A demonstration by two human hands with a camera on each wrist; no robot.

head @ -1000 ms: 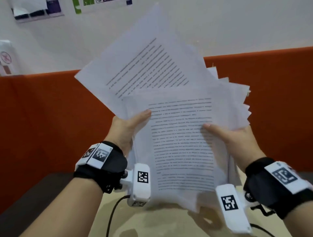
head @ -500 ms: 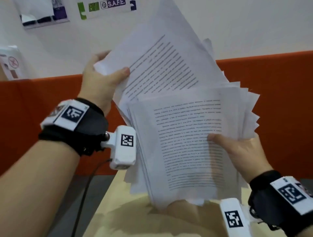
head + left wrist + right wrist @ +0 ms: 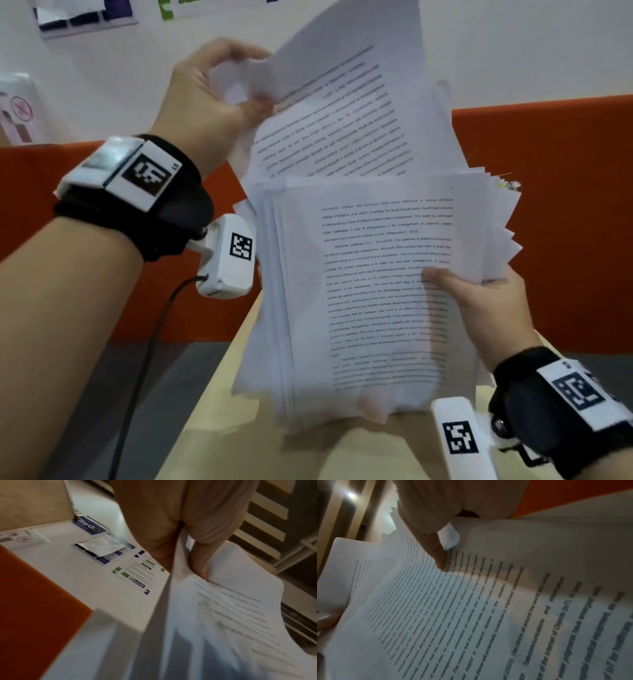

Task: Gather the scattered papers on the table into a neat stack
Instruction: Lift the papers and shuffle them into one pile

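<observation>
Pinching a stray sheet (image 3: pixel 342 113) above the stack (image 3: pixel 376 291), left hand (image 3: pixel 209 102); right hand (image 3: pixel 479 308) clamping stack; squaring probably next.

Right hand (image 3: pixel 486 308) holds the paper stack (image 3: pixel 370 294); left hand (image 3: pixel 205 99) pinches a raised sheet (image 3: pixel 342 113).

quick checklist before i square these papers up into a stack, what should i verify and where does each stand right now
1. Right hand grip on the main bundle: thumb on front, bundle held upright. Ok.
2. Left hand grip on the raised sheet: pinched at its top corner. Ok.
3. Raised sheet aligned with the bundle: tilted and sticking up above it. Not ok.
4. Bundle edges flush: right edges fan out in steps. Not ok.
5. Bare table under the bundle for tapping it down. Ok.
6. All scattered papers collected: most of the table is out of view. Cannot tell.
</observation>
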